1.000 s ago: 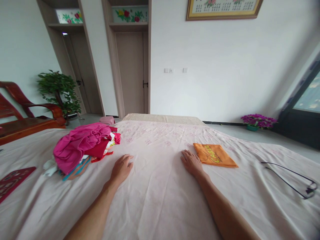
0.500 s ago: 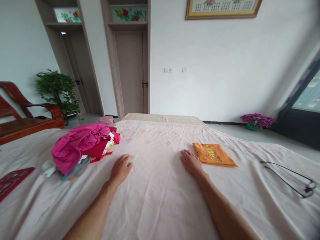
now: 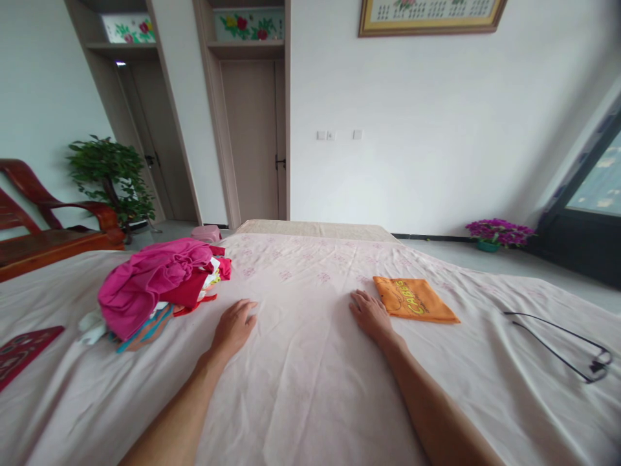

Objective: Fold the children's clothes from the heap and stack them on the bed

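Both my hands lie flat on a pale pink bedsheet (image 3: 301, 362). My left hand (image 3: 235, 325) rests palm down with fingers stretched out, holding nothing, a short way right of a heap of clothes (image 3: 155, 285) topped by a magenta garment. My right hand (image 3: 369, 314) also lies open on the sheet, its fingers just left of a folded orange cloth (image 3: 414, 299) with yellow lettering, close to its edge.
A black cable (image 3: 563, 346) loops on the sheet at the right. A dark red patterned item (image 3: 22, 349) lies at the left edge. Beyond the bed stand a wooden bench (image 3: 43, 226), a potted plant (image 3: 109, 175), doors and purple flowers (image 3: 499, 233).
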Demonstrator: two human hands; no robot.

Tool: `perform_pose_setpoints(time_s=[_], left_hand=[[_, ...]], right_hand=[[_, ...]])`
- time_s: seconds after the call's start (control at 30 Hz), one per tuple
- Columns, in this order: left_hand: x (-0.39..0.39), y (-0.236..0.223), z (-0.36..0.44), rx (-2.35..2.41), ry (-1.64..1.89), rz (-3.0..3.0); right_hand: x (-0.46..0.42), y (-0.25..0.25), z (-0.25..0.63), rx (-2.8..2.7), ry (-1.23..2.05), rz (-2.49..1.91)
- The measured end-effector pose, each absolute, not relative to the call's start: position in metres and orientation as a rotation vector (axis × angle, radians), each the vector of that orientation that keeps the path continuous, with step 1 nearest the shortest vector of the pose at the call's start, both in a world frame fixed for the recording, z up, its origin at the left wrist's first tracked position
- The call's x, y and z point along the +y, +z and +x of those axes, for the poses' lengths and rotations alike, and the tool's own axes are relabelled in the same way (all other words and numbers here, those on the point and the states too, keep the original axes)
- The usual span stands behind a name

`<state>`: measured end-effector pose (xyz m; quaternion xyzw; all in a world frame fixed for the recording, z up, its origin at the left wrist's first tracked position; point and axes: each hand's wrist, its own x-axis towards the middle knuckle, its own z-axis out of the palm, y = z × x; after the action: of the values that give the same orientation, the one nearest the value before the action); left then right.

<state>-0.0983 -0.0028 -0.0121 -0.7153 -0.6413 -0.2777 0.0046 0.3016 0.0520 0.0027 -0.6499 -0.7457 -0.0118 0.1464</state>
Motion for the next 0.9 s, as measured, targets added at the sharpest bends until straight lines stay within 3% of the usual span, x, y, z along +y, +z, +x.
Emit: perform_pose_setpoints(time_s=[0.4,0.67,0.9], left_hand=[[0.002,0.007,-0.11,-1.957,-1.094,-1.923],[0.019,0.079,-0.205,-2.062,-1.087,-1.272],[0.034,0.097,-0.269,-2.412,-1.016,-1.14]], right_hand=[[0.054,0.001,0.303,-2.15,-0.028,-1.854],[0.056,0.0,0.303,-2.141,-0.033,-1.863],[0.054,0.004,0.302,-2.129,-0.034,-1.858]])
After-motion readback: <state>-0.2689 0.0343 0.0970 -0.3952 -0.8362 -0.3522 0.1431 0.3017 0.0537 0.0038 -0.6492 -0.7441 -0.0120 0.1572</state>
